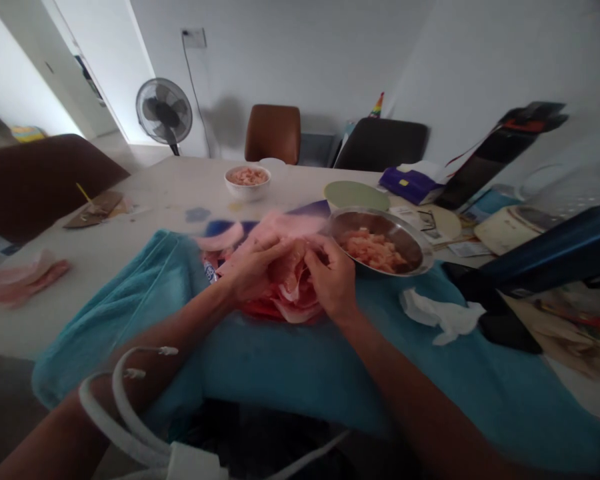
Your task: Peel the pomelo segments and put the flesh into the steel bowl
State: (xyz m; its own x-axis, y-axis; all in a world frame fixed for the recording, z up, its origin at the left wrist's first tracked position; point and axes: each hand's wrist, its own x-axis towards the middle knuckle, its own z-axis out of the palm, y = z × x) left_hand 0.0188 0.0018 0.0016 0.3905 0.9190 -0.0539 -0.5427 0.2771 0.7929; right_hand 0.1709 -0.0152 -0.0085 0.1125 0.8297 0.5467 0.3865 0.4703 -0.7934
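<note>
My left hand (257,263) and my right hand (333,270) meet at the middle of the table's near side. Between them is a glossy pinkish piece of raw meat (286,270), with fingers of both hands closed on its edges. Pink plastic bag film (285,223) lies spread behind and around my hands, and red and pale folds show below them. Close to my right hand stands a metal bowl (420,250) with cut strips of raw meat (373,248) in it. Blur hides the fingertips' exact contact.
A teal towel (290,360) covers the near edge. Farther back stands a white bowl (247,191) of meat pieces. On the right are a crumpled tissue (443,313), a black phone (510,323), a green lid (356,196) and a tissue pack (411,185). Pink film (23,280) lies left.
</note>
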